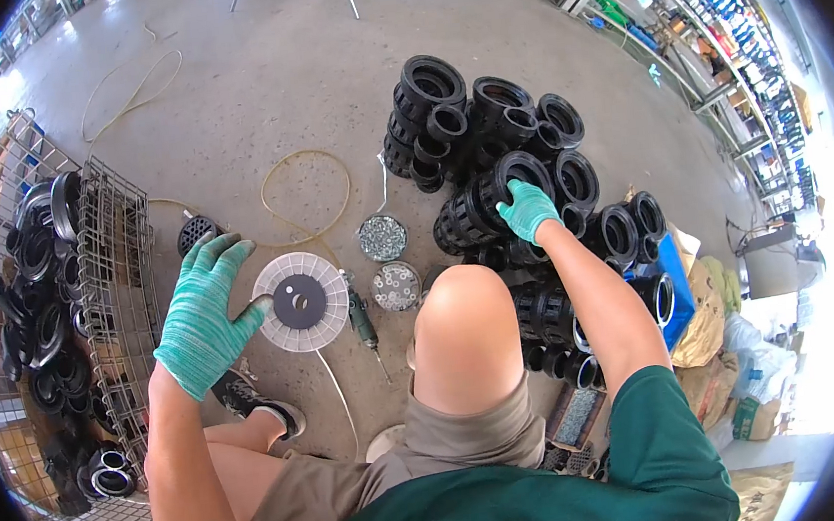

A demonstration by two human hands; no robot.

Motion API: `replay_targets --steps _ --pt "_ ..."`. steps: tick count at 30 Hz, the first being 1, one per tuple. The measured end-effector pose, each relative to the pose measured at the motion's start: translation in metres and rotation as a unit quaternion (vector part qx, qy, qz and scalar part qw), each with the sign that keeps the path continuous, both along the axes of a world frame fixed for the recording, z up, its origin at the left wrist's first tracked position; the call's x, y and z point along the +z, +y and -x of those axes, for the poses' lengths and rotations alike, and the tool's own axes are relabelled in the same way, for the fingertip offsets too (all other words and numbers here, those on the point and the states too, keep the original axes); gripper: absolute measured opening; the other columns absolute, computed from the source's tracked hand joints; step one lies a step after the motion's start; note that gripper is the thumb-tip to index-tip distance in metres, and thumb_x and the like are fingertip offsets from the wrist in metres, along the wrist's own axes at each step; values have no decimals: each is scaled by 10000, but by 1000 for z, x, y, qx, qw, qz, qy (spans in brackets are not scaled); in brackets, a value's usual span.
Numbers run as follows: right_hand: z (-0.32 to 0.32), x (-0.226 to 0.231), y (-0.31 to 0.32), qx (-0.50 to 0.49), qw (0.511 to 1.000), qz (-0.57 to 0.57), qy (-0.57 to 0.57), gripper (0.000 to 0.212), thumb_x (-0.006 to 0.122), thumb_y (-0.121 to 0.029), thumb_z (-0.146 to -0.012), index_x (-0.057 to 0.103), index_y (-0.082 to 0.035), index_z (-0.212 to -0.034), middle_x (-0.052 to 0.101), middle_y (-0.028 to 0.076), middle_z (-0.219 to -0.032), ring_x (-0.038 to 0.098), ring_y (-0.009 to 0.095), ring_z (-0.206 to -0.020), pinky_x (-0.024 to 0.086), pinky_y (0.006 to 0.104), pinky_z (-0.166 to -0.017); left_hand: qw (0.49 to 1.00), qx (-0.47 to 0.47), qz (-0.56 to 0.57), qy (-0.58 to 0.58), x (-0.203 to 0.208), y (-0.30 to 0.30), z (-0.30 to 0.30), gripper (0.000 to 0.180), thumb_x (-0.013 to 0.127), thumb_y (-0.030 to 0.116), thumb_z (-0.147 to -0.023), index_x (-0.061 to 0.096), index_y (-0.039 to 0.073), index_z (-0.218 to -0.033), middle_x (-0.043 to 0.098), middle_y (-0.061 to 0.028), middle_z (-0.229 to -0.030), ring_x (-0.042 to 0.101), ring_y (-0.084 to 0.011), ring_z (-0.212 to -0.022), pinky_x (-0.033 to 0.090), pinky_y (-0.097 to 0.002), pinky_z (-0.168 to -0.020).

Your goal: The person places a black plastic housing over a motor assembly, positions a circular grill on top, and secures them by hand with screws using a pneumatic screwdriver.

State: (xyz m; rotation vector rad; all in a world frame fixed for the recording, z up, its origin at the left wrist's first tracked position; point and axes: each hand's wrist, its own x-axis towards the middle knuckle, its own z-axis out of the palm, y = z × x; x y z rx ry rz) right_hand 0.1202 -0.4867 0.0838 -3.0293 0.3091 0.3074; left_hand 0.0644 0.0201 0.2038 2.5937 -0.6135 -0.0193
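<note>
My right hand [532, 211], in a green knit glove, grips the rim of a black ribbed plastic pipe fitting [472, 211] at the near side of a stack of similar fittings [494, 100]. Its fingertips curl over the ring's edge and are partly hidden. My left hand [205, 314], also gloved, is raised with fingers and thumb apart and holds nothing. Just right of its thumb is a round white ribbed turntable-like disc [265, 279] with a dark centre. A green hand-held power tool [361, 317] lies beside the disc.
Two round containers of small metal parts, one [382, 238] behind the other [397, 287], sit on the floor. At left stands a wire basket [117, 232] holding black rings [37, 244]. A yellowish hose [275, 169] loops beyond the disc. Shelving [684, 19] stands far right.
</note>
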Motion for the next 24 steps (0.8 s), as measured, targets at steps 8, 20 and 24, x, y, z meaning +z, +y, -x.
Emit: replay_targets --steps 8,20,24 --pt "6 17 0 23 998 52 8 573 691 -388 -901 582 -31 -1335 616 207 -1332 590 376 -1230 479 465 -1047 999 -28 -18 4 -2 -10 2 676 818 201 -786 543 36 -1382 500 -206 -1423 455 -410 -1340 399 -471 -1135" --pt "6 128 97 183 967 -178 4 412 724 -163 -888 629 3 -1253 683 188 -1192 655 299 -1099 510 376 -965 998 -57 -8 31 -20 -12 0 492 782 268 -762 648 51 -1182 618 -188 -1224 576 -388 -1177 498 -475 -985" --pt "21 158 189 330 909 -255 12 386 727 -48 -848 618 11 -1214 680 143 -1054 647 268 -941 521 367 -888 998 -34 -25 38 -27 -7 11 530 786 260 -775 624 67 -1241 609 -163 -1237 572 -365 -1191 510 -455 -980"
